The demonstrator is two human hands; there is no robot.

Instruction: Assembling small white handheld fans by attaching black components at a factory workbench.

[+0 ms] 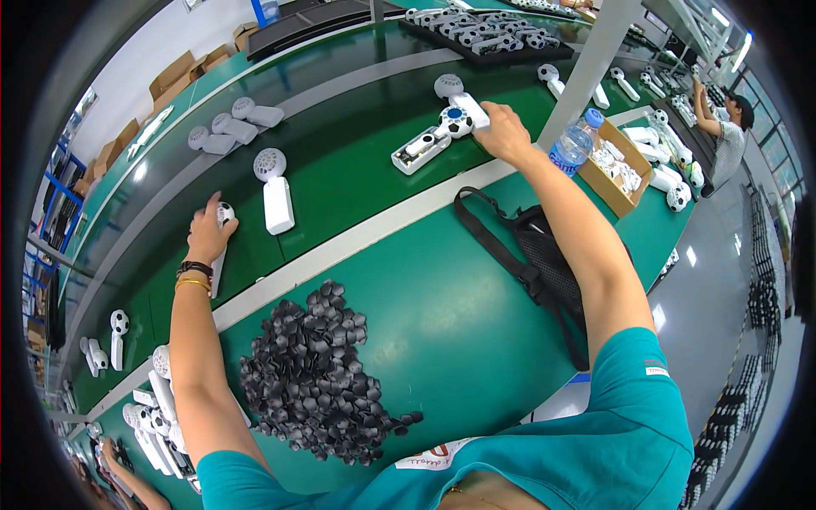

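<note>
My left hand (205,231) is closed over the round head of a white handheld fan (225,212), whose handle runs down beside my wrist. Out to the right, my right hand (505,133) grips the white handle of another handheld fan (449,86) with a dotted grille head. Against that handle lies a ball-patterned fan (456,121) with a blue centre; its handle case (420,151) is uncovered, inner parts showing. Between my hands a white fan (277,206) rests alone on the green belt (357,161). My fingertips are partly hidden.
A heap of small black pieces (319,374) covers the near left of the green table. A black strap bag (544,255), a water bottle (578,143) and a cardboard box (625,191) of white parts stand right. More fans (234,126) lie farther along; a co-worker (727,127) stands far right.
</note>
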